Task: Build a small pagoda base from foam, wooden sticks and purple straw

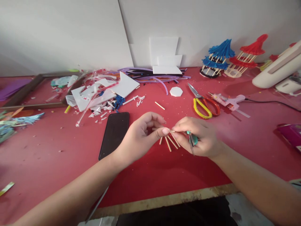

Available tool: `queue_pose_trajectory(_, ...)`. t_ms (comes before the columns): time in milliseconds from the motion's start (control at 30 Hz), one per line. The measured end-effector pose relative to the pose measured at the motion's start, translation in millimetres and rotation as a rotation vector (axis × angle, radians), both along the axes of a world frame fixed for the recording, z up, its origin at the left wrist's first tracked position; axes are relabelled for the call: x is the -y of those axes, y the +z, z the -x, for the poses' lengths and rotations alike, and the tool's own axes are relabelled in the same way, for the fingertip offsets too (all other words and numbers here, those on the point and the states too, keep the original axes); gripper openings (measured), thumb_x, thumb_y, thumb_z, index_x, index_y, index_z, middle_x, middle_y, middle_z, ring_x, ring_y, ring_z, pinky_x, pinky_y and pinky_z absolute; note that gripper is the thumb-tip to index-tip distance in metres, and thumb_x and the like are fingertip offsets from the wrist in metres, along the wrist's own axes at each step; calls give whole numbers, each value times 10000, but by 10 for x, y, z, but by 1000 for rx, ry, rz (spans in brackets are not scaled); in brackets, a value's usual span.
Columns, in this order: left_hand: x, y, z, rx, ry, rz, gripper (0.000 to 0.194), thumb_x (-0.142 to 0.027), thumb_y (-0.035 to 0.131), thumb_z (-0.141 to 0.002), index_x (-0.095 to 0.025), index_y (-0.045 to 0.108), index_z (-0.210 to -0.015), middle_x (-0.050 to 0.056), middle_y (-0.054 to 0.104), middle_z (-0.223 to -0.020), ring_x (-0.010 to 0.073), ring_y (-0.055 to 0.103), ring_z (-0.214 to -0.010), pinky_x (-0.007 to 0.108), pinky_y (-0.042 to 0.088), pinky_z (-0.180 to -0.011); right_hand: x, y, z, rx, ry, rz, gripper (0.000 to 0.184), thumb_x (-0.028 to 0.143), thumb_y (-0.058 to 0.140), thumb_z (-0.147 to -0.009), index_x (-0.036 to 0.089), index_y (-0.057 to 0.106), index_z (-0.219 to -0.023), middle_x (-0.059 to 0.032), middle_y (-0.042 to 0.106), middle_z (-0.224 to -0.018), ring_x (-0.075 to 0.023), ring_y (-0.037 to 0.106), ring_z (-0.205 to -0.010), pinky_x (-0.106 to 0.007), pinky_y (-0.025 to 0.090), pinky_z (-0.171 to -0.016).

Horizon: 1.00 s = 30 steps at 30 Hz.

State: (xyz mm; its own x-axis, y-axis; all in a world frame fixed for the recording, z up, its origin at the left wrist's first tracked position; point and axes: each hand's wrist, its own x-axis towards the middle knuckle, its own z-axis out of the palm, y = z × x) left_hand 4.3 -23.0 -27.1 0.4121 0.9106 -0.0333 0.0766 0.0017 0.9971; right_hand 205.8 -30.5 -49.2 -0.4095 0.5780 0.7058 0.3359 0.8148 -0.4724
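My left hand (pixel 143 133) and my right hand (pixel 197 136) meet over the red table (pixel 164 175), fingertips pinched together on a short wooden stick (pixel 171 131). My right hand also holds a small teal-handled cutter (pixel 192 139) in its palm. Several cut wooden sticks (pixel 170 142) lie on the table just beneath the fingers. A black phone (pixel 114 134) lies face up left of my left hand.
Yellow-and-red scissors (pixel 203 103) and a glue gun (pixel 229 102) lie behind my right hand. A white hexagon piece (pixel 176 91) and one stick (pixel 160 105) sit mid-table. White scraps (pixel 101 94) pile up at left. Blue (pixel 217 58) and red (pixel 246 56) stick pagodas stand at the back.
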Motion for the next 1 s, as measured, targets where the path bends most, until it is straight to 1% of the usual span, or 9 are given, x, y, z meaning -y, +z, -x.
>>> queue_pose_trajectory(133, -48, -3, 7, 296, -5, 280, 184, -257, 772, -729, -198, 650, -854, -61, 601, -643, 53, 561, -547, 150, 440, -488, -3, -21, 20, -16, -21, -179, 259, 30, 614, -781, 187, 547, -976, -10, 635, -717, -124, 598, -652, -248, 510, -587)
queue_pose_trajectory(200, -54, -22, 10, 375, 20, 361, 175, -275, 805, -689, -206, 685, -797, -60, 614, -630, 60, 600, -568, 147, 473, -510, -2, -46, 24, 13, -4, -208, 252, 39, 611, -787, 190, 544, -977, 2, 632, -703, -123, 594, -662, -251, 506, -607)
queue_pose_trajectory(267, -53, -45, 11, 409, 59, 378, 165, -291, 821, -668, -215, 711, -765, -42, 679, -733, 73, 639, -625, 168, 526, -574, 2, -69, 31, 98, 11, -188, 196, 64, 594, -810, 197, 546, -945, 6, 636, -712, -118, 586, -668, -252, 492, -621)
queue_pose_trajectory(400, -38, -54, 10, 336, 98, 188, 50, -282, 747, -763, -249, 738, -800, -23, 731, -896, 97, 670, -745, 229, 573, -723, 10, -65, 40, 281, 3, -150, 71, 232, 588, -872, 196, 546, -917, 11, 610, -691, -105, 526, -589, -241, 417, -551)
queue_pose_trajectory(533, 3, -9, 6, 86, 151, -116, 83, -168, 759, -734, -208, 733, -803, -6, 729, -777, 103, 663, -719, 193, 555, -684, 22, -14, 17, 202, 19, -7, 372, 526, 492, -898, 163, 516, -979, 22, 508, -629, -118, 455, -533, -256, 347, -484)
queue_pose_trajectory(633, 42, 15, 8, 12, 128, -211, 102, -150, 737, -750, -192, 713, -841, 5, 728, -797, 114, 669, -722, 208, 555, -688, 43, -2, 9, 176, -7, 101, 310, 462, 443, -933, 158, 494, -969, 6, 504, -672, -121, 462, -554, -257, 349, -497)
queue_pose_trajectory(733, 62, 13, 15, -36, 80, -282, 94, -125, 687, -790, -198, 700, -848, 2, 720, -820, 113, 671, -756, 217, 547, -734, 61, -4, 21, 193, -52, 120, 223, 394, 459, -931, 172, 484, -925, -3, 521, -698, -120, 462, -567, -257, 358, -513)
queue_pose_trajectory(900, 4, -32, 19, 32, 89, -222, 48, -207, 642, -843, -190, 627, -886, 19, 692, -859, 139, 680, -804, 272, 562, -773, 53, 30, 30, 143, -98, 94, 169, 358, 502, -903, 190, 489, -887, 9, 518, -681, -116, 473, -578, -244, 372, -518)
queue_pose_trajectory(1000, -74, -60, 47, -60, 124, -229, 99, -224, 634, -852, -188, 599, -937, 29, 702, -896, 144, 681, -839, 272, 557, -789, 26, 41, 1, 129, -179, 68, 151, 343, 499, -903, 192, 499, -912, 3, 529, -696, -120, 477, -592, -245, 379, -520)
